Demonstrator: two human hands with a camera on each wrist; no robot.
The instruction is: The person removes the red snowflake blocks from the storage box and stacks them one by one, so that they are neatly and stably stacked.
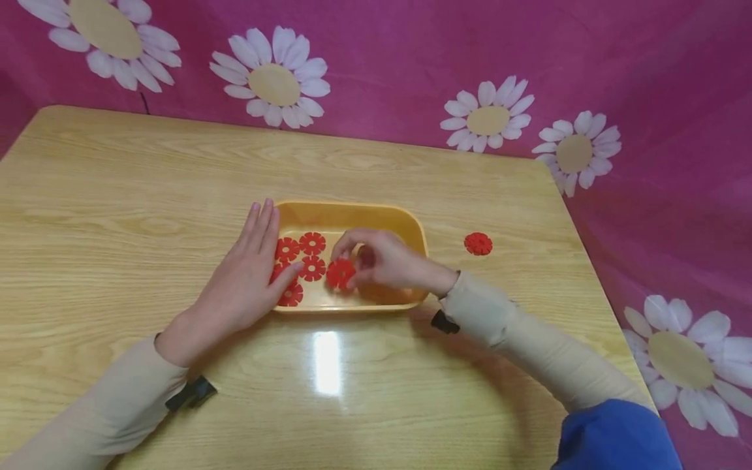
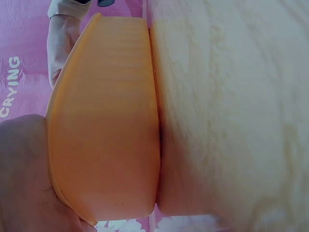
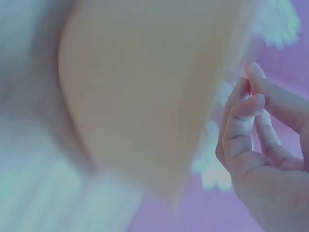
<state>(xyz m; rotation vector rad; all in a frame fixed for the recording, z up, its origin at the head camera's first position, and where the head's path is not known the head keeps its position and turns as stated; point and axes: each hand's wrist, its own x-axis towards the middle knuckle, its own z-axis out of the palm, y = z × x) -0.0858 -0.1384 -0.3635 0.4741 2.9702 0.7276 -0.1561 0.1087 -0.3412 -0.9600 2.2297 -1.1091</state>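
In the head view, a yellow plastic tray [image 1: 346,308] sits mid-table with several red notched, flower-shaped discs [image 1: 313,243] in its left part. My left hand [image 1: 241,277] lies over the tray's left end, fingers straight, thumb reaching inside above the discs; it partly hides some of them. Inside the tray's outline, my right hand [image 1: 390,260] pinches another red notched disc [image 1: 341,275] between thumb and fingers. From the right wrist view, only a thin red edge of that disc [image 3: 245,67] shows at the fingertips. The tray's outer wall [image 2: 106,121] fills the left wrist view.
More red notched discs [image 1: 478,244] lie in a small overlapping pile on the wooden table [image 1: 376,405], right of the tray. A magenta cloth [image 1: 388,72] with large white flowers hangs behind the table and along its right edge.
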